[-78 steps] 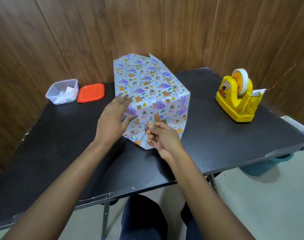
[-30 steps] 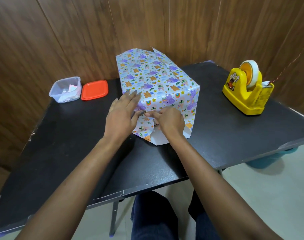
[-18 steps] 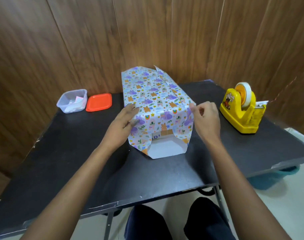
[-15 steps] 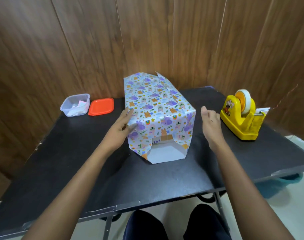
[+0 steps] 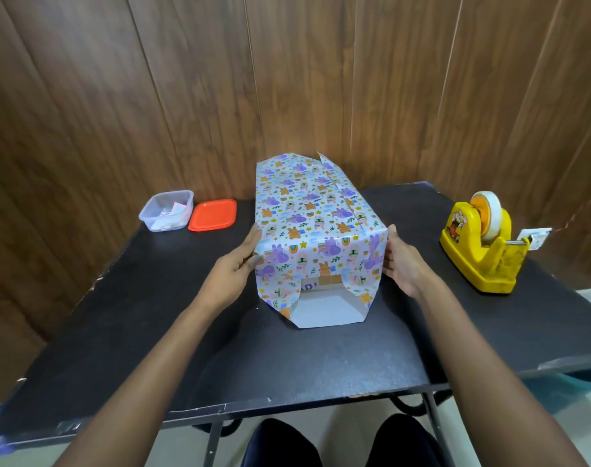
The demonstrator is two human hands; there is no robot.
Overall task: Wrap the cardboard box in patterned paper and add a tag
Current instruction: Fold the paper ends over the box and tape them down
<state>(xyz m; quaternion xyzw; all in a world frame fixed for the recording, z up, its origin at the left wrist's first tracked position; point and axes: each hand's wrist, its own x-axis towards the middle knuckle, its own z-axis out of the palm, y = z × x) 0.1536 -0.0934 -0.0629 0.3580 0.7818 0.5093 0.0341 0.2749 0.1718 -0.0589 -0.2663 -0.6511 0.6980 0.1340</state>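
Observation:
The cardboard box wrapped in animal-patterned paper (image 5: 307, 214) stands lengthwise in the middle of the black table (image 5: 146, 318). At its near end the top and side flaps are folded down, a white bottom flap (image 5: 326, 310) lies flat on the table, and a strip of bare cardboard (image 5: 322, 284) shows in the gap. My left hand (image 5: 237, 267) presses the box's left near corner. My right hand (image 5: 402, 261) presses the right near corner. The box is held between both hands. A small clear tub (image 5: 167, 210) with paper tags sits at the back left.
An orange lid (image 5: 213, 214) lies beside the tub. A yellow tape dispenser (image 5: 483, 251) with a tape end sticking out stands at the right. Wooden wall panels close off the back. The table's front edge is near my knees.
My right hand left the near flap, swung out to the right and came in against the box's right side. My left hand stayed on the left corner.

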